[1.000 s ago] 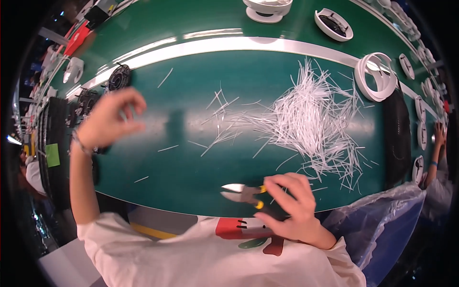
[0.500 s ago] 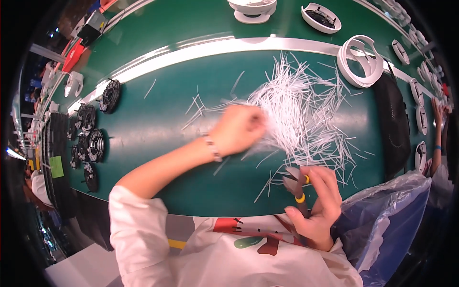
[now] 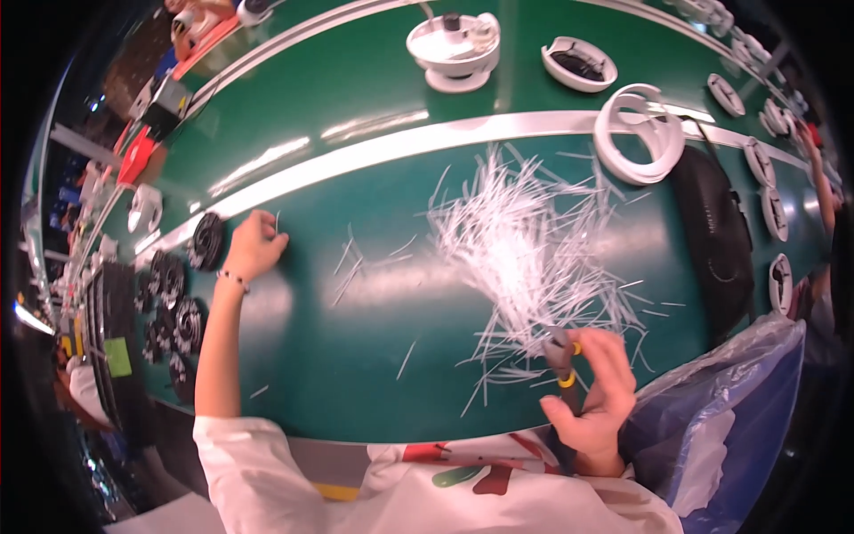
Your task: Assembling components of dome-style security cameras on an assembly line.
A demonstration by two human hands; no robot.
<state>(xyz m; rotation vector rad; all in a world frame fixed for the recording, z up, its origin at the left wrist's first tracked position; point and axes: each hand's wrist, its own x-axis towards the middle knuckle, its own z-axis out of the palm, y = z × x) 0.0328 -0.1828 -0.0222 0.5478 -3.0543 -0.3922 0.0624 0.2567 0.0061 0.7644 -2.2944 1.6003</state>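
Note:
At the far left of the green bench, my left hand [image 3: 254, 246] has its fingertips pinched on a thin white strip [image 3: 278, 217]. Near the front edge, my right hand [image 3: 600, 392] is closed around cutting pliers [image 3: 561, 352] with dark handles and yellow bands. The jaws point away from me and reach the near side of a loose heap of thin white strips [image 3: 516, 249]. A few single strips lie left of the heap, among them a small cluster [image 3: 351, 264] between it and my left hand.
Several round black coil-like parts [image 3: 187, 325] line the left edge. A white ring-shaped housing [image 3: 614, 147] and a black pouch [image 3: 712, 240] border the heap at the right. A blue bin with a clear liner [image 3: 747, 418] stands at the near right. White bowl-shaped parts [image 3: 454, 53] sit beyond the pale rail.
My left hand has swept from beside the heap to the far left and now pinches a strip there. The pliers' jaws have closed together. The view has tilted slightly.

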